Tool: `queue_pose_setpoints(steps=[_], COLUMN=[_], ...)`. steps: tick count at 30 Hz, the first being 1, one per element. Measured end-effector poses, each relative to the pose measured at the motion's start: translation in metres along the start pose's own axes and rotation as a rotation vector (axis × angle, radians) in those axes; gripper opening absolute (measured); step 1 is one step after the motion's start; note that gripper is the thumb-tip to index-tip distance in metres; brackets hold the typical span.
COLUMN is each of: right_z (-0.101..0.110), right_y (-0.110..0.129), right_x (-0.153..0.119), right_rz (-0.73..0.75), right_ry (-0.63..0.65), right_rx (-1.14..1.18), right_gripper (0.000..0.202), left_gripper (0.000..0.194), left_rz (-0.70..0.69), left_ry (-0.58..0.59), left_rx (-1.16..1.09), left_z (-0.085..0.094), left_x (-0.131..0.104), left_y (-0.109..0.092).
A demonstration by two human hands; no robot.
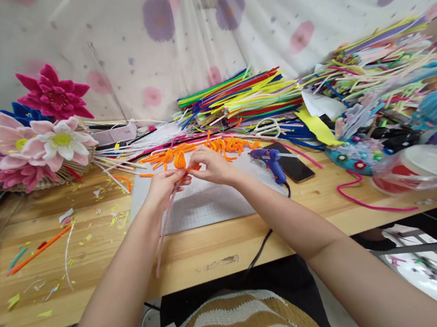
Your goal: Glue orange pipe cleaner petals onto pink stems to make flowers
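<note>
Over a pale mat (pixel 210 210), my left hand (pixel 168 186) is closed on an orange fuzzy flower piece (pixel 179 160), whose pale pink stems (pixel 165 229) hang down toward the table's front edge. My right hand (pixel 211 166) meets it from the right, its fingers pinched together at the base of the orange piece; the small part between those fingertips is orange, its shape partly hidden. Behind both hands lie more curled orange pieces (pixel 226 145) along the mat's back edge.
A blue glue gun (pixel 271 162) with a black cord and a dark phone (pixel 297 165) lie right of the mat. Bundles of pipe cleaners (pixel 240 96) are heaped behind. Fuzzy flowers (pixel 56 96) stand at left, a plastic-wrapped tub (pixel 430 163) at right.
</note>
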State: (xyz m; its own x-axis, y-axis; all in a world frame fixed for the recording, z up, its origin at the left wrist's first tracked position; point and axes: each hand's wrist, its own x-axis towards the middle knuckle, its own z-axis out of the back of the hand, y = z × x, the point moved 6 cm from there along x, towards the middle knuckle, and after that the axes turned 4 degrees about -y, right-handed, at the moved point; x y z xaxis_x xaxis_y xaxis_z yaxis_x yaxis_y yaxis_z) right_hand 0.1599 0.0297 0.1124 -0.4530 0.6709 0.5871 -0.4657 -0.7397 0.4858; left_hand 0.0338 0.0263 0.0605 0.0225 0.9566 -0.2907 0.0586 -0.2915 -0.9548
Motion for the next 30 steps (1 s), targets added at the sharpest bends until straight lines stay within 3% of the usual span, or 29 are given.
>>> queue_pose_setpoints(steps=[3, 6, 11, 14, 20, 30], right_z=[0.002, 0.003, 0.001, -0.002, -0.008, -0.009], right_y=[0.0, -0.004, -0.015, -0.016, -0.019, -0.013], right_x=[0.0, -0.001, -0.005, -0.006, -0.009, -0.005], right_rz=[-0.003, -0.043, -0.125, -0.118, -0.114, -0.066], right_ry=[-0.003, -0.009, -0.042, -0.018, 0.054, 0.021], right_rx=[0.012, 0.045, 0.17, 0.208, 0.227, 0.197], right_gripper=[0.007, 0.006, 0.01, 0.01, 0.011, 0.01], left_gripper=[0.035, 0.036, 0.031, 0.027, 0.022, 0.029], left_rz=[-0.048, -0.041, 0.094, 0.169, 0.078, -0.171], left_ry=[-0.005, 0.085, 0.288, 0.333, 0.162, 0.056], left_rx=[0.023, 0.111, 0.178, 0.157, 0.174, 0.331], left_z=[0.0, 0.001, 0.004, 0.004, 0.002, 0.0], left_x=[-0.003, -0.003, 0.001, 0.001, 0.0, -0.002], left_y=[-0.006, -0.01, -0.006, -0.001, -0.003, -0.01])
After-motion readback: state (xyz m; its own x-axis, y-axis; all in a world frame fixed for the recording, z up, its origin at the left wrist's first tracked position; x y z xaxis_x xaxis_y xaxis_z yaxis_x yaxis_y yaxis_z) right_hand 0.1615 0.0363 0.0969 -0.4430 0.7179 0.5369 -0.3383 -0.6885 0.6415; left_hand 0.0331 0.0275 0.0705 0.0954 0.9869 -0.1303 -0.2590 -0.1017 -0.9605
